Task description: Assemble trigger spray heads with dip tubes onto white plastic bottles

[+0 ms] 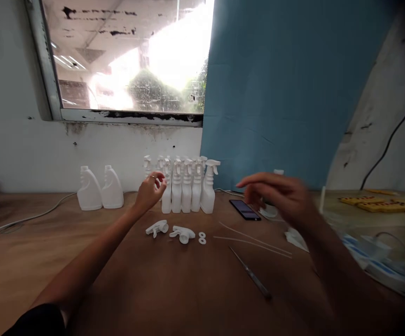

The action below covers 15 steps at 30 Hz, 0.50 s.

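Note:
My left hand [149, 190] is raised in front of the left end of a group of white spray bottles [186, 192]. Its fingers are curled, the thumb stands apart from them, and no object shows between. On the right my right hand [279, 193], a little blurred, hovers above the table with fingers stretched forward and nothing visible in them. A phone [245, 210] lies just left of it. Between the hands lie two white trigger sprayer heads [183, 234], two small white rings [202, 238], two thin tubes [254, 240] and a slim pointed tool with a dark handle [251, 275].
Two white bottles without sprayer heads [113, 187] stand at the back left, near a grey cable [30, 218]. Yellow items [384, 205] and a power strip [380, 270] are at the right. A wall with a window [132, 60] rises behind the table [146, 289].

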Each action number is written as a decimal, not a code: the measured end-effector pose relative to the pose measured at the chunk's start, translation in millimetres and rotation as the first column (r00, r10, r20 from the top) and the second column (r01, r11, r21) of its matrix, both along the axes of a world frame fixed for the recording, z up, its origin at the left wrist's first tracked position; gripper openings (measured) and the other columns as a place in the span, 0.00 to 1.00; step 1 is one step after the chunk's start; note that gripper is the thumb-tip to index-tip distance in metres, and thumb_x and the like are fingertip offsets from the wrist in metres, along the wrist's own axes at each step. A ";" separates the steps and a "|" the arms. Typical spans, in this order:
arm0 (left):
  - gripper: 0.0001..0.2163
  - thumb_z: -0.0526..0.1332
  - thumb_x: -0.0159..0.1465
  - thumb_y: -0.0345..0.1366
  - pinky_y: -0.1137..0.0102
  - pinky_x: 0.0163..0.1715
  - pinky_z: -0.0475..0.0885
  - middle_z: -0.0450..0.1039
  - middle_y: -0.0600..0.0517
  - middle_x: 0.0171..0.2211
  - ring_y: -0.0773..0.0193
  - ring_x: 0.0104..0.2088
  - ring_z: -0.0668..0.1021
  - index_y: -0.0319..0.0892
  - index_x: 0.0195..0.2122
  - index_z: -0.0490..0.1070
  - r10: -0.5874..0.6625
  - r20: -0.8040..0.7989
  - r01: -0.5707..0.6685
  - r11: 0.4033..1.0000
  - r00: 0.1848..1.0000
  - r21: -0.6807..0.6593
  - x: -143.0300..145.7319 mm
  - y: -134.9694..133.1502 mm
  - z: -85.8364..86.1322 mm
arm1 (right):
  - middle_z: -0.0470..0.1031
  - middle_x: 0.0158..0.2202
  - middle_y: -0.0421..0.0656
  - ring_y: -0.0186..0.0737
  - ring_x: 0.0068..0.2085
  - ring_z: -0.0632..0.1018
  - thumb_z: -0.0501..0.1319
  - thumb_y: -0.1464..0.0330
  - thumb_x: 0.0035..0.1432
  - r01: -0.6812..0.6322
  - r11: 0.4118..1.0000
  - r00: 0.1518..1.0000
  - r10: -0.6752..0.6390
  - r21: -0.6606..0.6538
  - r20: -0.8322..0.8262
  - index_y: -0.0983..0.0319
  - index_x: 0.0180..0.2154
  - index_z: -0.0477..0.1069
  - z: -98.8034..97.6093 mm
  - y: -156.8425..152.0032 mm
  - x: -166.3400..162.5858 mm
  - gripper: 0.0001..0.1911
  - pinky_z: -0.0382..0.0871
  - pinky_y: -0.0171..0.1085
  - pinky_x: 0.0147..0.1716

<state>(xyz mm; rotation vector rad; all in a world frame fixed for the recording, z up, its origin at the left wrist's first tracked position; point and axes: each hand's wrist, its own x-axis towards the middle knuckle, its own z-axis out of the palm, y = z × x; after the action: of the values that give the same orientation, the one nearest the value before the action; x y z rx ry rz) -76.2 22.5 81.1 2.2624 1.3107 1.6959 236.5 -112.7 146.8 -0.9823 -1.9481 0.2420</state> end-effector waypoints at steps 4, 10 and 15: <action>0.22 0.63 0.58 0.42 0.66 0.39 0.71 0.66 0.40 0.49 0.61 0.38 0.75 0.36 0.50 0.60 0.078 0.188 -0.015 0.949 0.979 -0.314 -6.5 53.8 -46.7 | 0.73 0.22 0.43 0.37 0.22 0.75 0.61 0.57 0.56 0.277 0.681 0.853 0.151 -0.678 0.500 0.65 0.28 0.72 -36.0 35.9 8.0 0.16 0.68 0.33 0.20; 0.37 0.71 0.49 0.47 0.64 0.43 0.72 0.63 0.38 0.55 0.53 0.46 0.74 0.37 0.55 0.57 0.034 0.186 0.051 0.899 0.982 -0.435 -1.3 72.3 -89.9 | 0.72 0.16 0.46 0.37 0.19 0.75 0.67 0.58 0.45 0.493 0.197 0.703 0.485 -0.848 0.521 0.68 0.18 0.69 -97.7 68.5 7.4 0.20 0.72 0.35 0.23; 0.38 0.71 0.49 0.47 0.61 0.48 0.69 0.59 0.37 0.57 0.50 0.51 0.71 0.39 0.56 0.56 0.037 0.193 0.049 0.905 0.980 -0.422 13.4 67.8 -95.6 | 0.71 0.16 0.44 0.37 0.18 0.74 0.69 0.61 0.40 0.459 0.218 0.715 0.484 -0.861 0.504 0.68 0.17 0.68 -111.2 73.5 1.3 0.17 0.70 0.34 0.21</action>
<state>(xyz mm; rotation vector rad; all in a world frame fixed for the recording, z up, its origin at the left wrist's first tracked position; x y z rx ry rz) -62.8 90.3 -14.6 1.8033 1.4520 1.4111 237.9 -39.2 35.6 -2.1868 -2.4346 1.5455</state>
